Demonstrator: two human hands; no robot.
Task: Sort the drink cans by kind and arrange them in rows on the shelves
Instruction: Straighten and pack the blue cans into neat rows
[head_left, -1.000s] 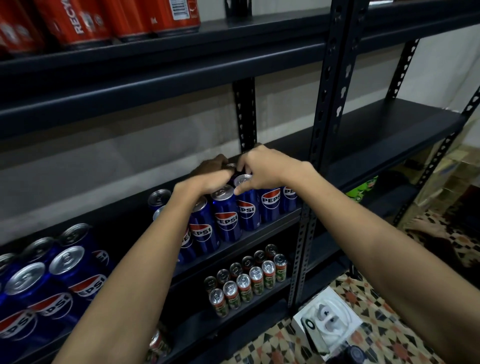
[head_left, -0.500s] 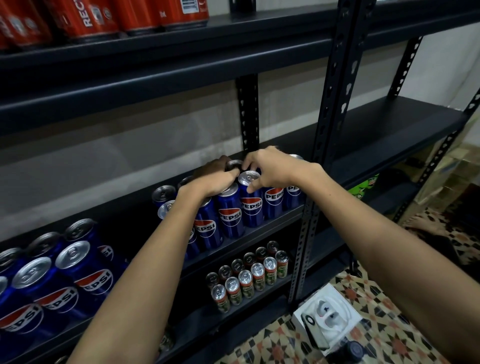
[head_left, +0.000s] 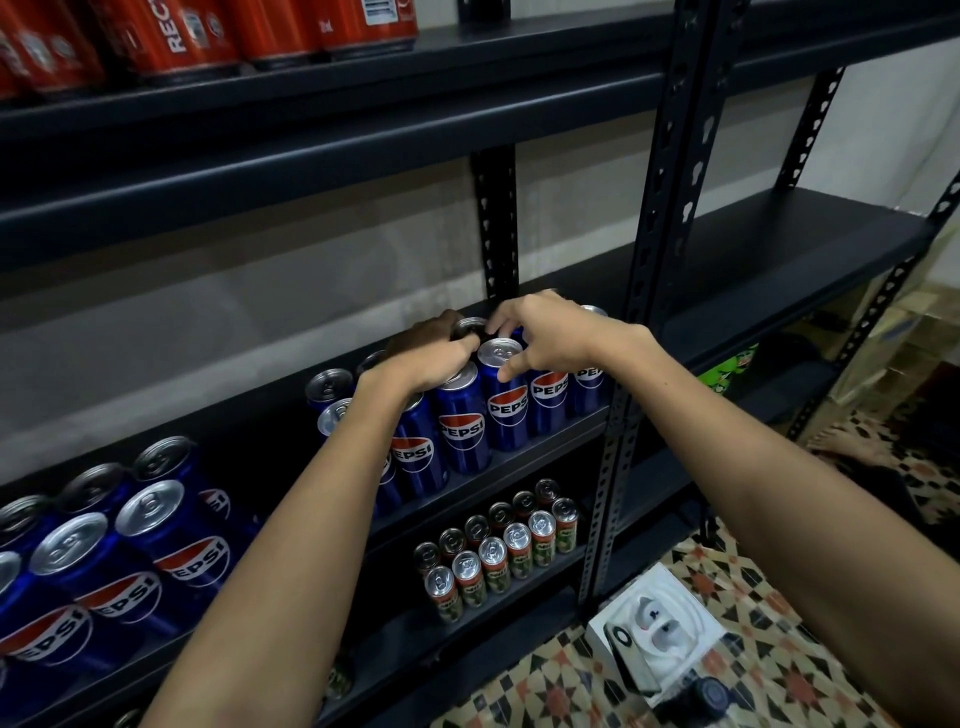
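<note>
Both hands were up at the right end of the middle shelf (head_left: 753, 270), over a cluster of blue cans (head_left: 462, 431) standing upright in two rows near the front edge. Left hand (head_left: 431, 358) lay on top of the cans, fingers curled down over the lids, the fingertips hidden at the back row; couldn't tell if it actually gripped one. Right hand (head_left: 545, 338) hovered over the next cans, thumb tip touching the upper side of one front can (head_left: 506, 400), index and other fingers bent toward a lid (head_left: 469, 326) in the back row. Looked like a loose pinch, not a full grip.

A second batch of blue cans (head_left: 156, 540) stood at the left end of the same shelf, well apart from the first group, also upright, labels facing out.

Top shelf (head_left: 311, 109) carried red cans (head_left: 208, 36), only their lower parts in view. Lower shelf (head_left: 519, 587) held small slim cans (head_left: 498, 551) with green and red labels, two neat rows, upright.

Black slotted upright (head_left: 660, 260) stood just right of the hands. Right bay of the middle shelf was bare where visible. Something green (head_left: 727, 369) showed below it, too hidden to name.

Patterned tile floor (head_left: 779, 649) at bottom right, with a white box (head_left: 649, 623) beside the upright's foot.
</note>
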